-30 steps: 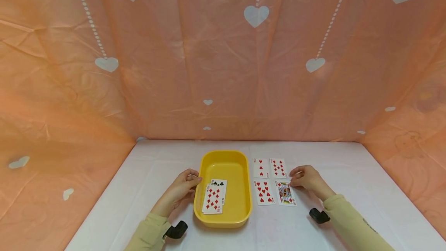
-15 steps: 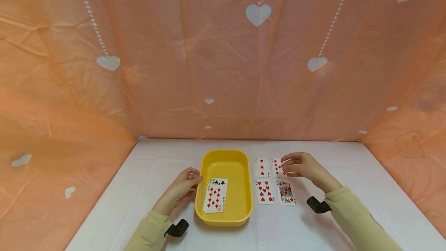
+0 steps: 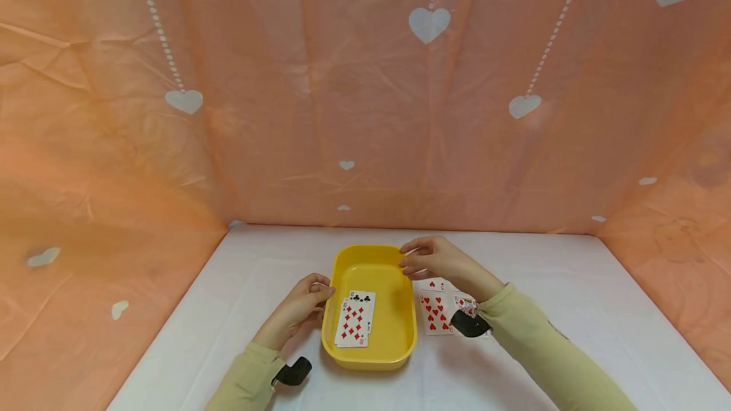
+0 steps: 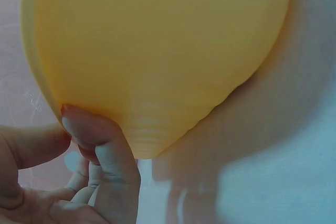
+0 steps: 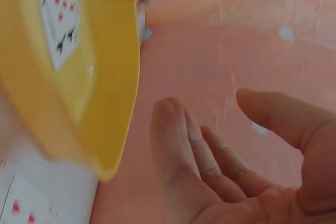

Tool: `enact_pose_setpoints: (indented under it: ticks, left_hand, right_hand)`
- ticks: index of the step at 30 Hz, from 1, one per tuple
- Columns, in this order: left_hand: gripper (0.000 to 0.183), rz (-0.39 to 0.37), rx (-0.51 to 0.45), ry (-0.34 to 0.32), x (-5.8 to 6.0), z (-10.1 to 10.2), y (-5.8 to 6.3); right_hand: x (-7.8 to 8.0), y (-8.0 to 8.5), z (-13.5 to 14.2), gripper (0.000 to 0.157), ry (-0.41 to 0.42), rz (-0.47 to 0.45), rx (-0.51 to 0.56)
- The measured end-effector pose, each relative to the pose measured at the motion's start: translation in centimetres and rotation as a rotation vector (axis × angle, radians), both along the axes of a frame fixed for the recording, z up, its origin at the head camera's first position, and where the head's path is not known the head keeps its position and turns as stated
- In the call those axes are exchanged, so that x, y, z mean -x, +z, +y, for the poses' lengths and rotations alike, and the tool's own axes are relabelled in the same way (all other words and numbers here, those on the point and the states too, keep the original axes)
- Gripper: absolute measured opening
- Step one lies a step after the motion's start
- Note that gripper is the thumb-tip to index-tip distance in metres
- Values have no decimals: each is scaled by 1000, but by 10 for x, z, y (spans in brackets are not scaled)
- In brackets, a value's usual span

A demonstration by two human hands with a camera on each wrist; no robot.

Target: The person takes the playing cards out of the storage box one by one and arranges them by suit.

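Observation:
A yellow plastic tray (image 3: 374, 365) stands on the white-covered table. Inside it, a diamonds playing card (image 3: 351, 325) overlaps a clubs card (image 3: 365, 297). My left hand (image 3: 294, 309) pinches the tray's left rim, with a fingertip over the edge in the left wrist view. Above the far right corner of the tray hovers my right hand (image 3: 436, 262), fingers and thumb spread apart with nothing between them, as the right wrist view (image 5: 226, 166) confirms. Beneath the right arm lie a nine of hearts (image 3: 436, 314) and a partly covered face card (image 3: 465, 303); a further hearts card (image 3: 435, 285) is mostly hidden.
An orange curtain with white hearts (image 3: 365, 113) closes off the back and both sides of the table (image 3: 268, 252). Black wrist cameras (image 3: 469, 323) sit on both wrists.
My right hand has risen off the right-hand cards and travelled left to the tray's far right corner. The left hand stays on the rim. The cards in the tray look the same.

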State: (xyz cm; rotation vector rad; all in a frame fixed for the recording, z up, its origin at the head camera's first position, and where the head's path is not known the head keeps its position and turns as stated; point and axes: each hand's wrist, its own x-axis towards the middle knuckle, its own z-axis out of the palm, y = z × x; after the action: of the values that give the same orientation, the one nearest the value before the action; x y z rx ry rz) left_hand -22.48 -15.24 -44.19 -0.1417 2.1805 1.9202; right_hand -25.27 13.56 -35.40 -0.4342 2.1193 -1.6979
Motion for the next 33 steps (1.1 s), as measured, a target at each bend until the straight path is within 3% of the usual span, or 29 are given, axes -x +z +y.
enact_pose_setpoints:
  ticks: [5,15,21,33]
  left_hand:
    - [21,6,-12,-11,0,0,0]
    - [20,4,-1,-18,-3,1,3]
    - [20,8,-13,-29,-3,0,1]
    - [20,6,5,-6,-2,1,2]
  right_hand:
    - [3,-3,-29,38,-7,-52,-12]
    - [6,-35,-63,32,-52,-187,-41]
    - [1,-48,-70,38,-49,-194,-120]
    - [-1,-50,-69,43,-105,-200,-190]
